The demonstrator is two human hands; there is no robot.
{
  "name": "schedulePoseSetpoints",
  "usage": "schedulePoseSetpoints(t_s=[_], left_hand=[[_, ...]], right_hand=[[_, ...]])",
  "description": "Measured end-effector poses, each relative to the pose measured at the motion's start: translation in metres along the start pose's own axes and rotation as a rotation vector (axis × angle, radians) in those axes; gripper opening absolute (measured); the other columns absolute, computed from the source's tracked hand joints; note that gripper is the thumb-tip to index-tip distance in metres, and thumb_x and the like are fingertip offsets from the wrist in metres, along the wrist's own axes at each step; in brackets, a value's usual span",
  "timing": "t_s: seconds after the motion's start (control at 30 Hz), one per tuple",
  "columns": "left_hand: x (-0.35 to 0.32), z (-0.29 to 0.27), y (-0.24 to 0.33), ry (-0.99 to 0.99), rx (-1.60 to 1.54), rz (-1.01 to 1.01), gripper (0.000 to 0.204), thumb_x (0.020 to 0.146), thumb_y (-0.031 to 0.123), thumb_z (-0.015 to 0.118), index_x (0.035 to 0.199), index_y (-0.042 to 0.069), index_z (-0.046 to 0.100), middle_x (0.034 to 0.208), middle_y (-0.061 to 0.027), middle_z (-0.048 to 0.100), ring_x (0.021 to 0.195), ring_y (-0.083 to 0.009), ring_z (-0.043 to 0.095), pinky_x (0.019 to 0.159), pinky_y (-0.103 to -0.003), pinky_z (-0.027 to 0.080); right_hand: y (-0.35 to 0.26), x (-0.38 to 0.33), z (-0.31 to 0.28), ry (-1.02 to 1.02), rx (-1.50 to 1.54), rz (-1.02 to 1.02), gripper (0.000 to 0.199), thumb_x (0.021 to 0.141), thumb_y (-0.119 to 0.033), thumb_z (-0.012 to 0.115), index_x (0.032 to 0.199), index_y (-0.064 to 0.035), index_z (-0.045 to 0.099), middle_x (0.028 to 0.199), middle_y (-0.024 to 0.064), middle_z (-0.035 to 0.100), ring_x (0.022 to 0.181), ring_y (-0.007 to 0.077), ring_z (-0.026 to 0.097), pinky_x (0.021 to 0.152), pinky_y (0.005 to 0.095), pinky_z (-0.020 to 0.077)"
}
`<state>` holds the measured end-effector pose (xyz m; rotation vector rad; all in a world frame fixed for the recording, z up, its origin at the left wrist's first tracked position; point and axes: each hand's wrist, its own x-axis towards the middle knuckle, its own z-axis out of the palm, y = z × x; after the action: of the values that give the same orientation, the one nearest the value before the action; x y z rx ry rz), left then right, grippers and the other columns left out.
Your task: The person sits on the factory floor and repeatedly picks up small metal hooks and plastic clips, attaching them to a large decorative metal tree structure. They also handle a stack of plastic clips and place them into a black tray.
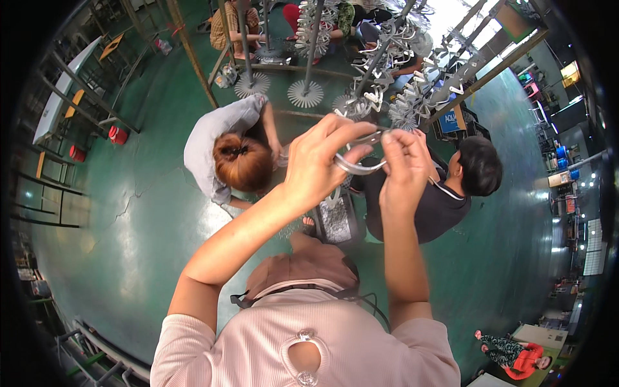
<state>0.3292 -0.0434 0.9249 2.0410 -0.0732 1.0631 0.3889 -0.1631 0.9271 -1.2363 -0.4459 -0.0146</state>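
My left hand [319, 164] and my right hand [405, 166] are raised in front of me, both closed on a curved grey metal piece [356, 166] held between them. The left fingers pinch its upper left end, the right fingers grip its right end. Just beyond my hands stands a rack [412, 90] hung with several similar pale curved pieces. My forearms rise from the lower edge over my pink ribbed top.
Two people crouch below on the green floor [129, 213]: one in a grey top [219, 138], one in a dark top [451, 193]. Between them sits a bin of small metal parts [335, 219]. Slanted poles with round bases [305, 93] stand behind. Another person in red [522, 358] sits lower right.
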Motion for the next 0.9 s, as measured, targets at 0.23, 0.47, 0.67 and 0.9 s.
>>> schedulePoseSetpoints(t_s=[0.23,0.47,0.67,0.9], left_hand=[[0.040,0.041,-0.025,-0.020,0.026,-0.054,0.024,0.069,0.008,0.070,0.091,0.007,0.061,0.082,-0.0054,0.064,0.069,-0.0238,0.061,0.060,-0.031,0.048],[0.067,0.076,-0.060,0.064,0.018,-0.064,0.019,0.069,0.006,0.071,0.085,0.006,0.062,0.077,-0.0048,0.065,0.059,-0.0200,0.057,0.054,-0.029,0.046],[0.085,0.100,-0.084,0.066,-0.005,-0.006,0.021,0.067,0.003,0.071,0.085,0.004,0.062,0.081,-0.0080,0.065,0.061,-0.0206,0.060,0.056,-0.028,0.047],[0.090,0.101,-0.114,0.115,0.014,-0.083,0.019,0.066,-0.002,0.071,0.083,0.002,0.063,0.082,-0.0090,0.066,0.066,-0.0192,0.063,0.057,-0.026,0.049]], right_hand=[[0.021,0.055,-0.009,-0.074,-0.051,-0.021,0.005,0.082,-0.002,0.062,0.085,0.0012,0.060,0.062,-0.0089,0.041,0.056,-0.0011,0.032,0.049,0.0161,0.0264],[0.038,0.103,-0.025,-0.130,-0.299,-0.097,0.009,0.073,-0.004,0.069,0.081,-0.0035,0.063,0.061,-0.0038,0.036,0.054,0.0045,0.031,0.047,0.0207,0.0240],[0.056,0.138,-0.041,-0.212,-0.278,-0.054,0.010,0.073,-0.004,0.068,0.081,-0.0030,0.062,0.064,-0.0024,0.040,0.056,0.0059,0.033,0.049,0.0211,0.0263],[0.089,0.235,-0.054,-0.312,-0.633,-0.210,0.008,0.081,-0.008,0.061,0.086,-0.0015,0.062,0.077,0.0067,0.057,0.068,0.0147,0.053,0.063,0.0257,0.0416]])
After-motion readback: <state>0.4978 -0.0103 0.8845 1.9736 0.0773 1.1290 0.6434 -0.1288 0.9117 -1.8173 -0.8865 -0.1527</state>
